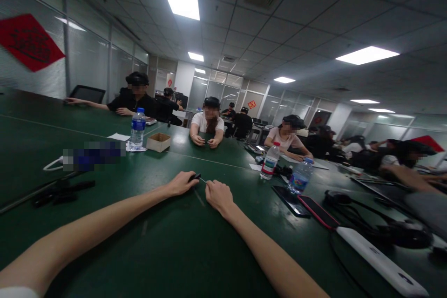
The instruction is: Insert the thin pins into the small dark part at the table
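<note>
Both my hands are stretched out over the green table, close together near its middle. My left hand (pixel 182 183) is closed around a small black object (pixel 195 177), whose end sticks out past the fingers. My right hand (pixel 218 194) has its fingers curled in a pinch. A thin pale sliver (pixel 203 180) shows in the gap at the right fingertips; whether it is joined to the black object I cannot tell. The kind of the black object is too small to make out.
A water bottle (pixel 138 129) and an open cardboard box (pixel 158 142) stand ahead left. Two bottles, a phone (pixel 318 212), a white power strip (pixel 382 260) and black headphones (pixel 384 223) lie right. Black items (pixel 61 193) lie left. Several people sit around.
</note>
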A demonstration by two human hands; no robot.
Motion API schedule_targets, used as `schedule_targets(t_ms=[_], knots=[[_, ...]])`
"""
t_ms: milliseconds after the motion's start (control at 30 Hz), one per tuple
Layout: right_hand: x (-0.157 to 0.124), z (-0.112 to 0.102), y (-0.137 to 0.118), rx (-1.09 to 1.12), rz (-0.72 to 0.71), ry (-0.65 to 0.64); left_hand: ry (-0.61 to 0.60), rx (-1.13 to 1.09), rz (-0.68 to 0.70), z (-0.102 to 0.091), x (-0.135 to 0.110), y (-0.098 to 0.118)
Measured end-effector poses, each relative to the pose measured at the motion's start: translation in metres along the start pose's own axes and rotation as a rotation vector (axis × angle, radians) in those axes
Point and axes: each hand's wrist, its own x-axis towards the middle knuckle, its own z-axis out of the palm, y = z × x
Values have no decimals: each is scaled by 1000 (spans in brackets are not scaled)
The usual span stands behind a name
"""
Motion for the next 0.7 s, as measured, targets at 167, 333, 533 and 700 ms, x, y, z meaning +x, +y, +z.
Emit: schedule_targets(t_ms=[167, 333, 533, 700], knots=[[0, 3, 3, 21, 9, 16, -26, 22, 52, 5, -1, -3], [1, 6, 5, 20, 18, 33, -12, 142, -20, 11, 0, -3], [1, 7, 6, 25, 27, 18, -44, 192, -64, 10, 1, -4], [2, 7, 5, 9, 12, 26, -45, 187, -36, 6, 1, -5]])
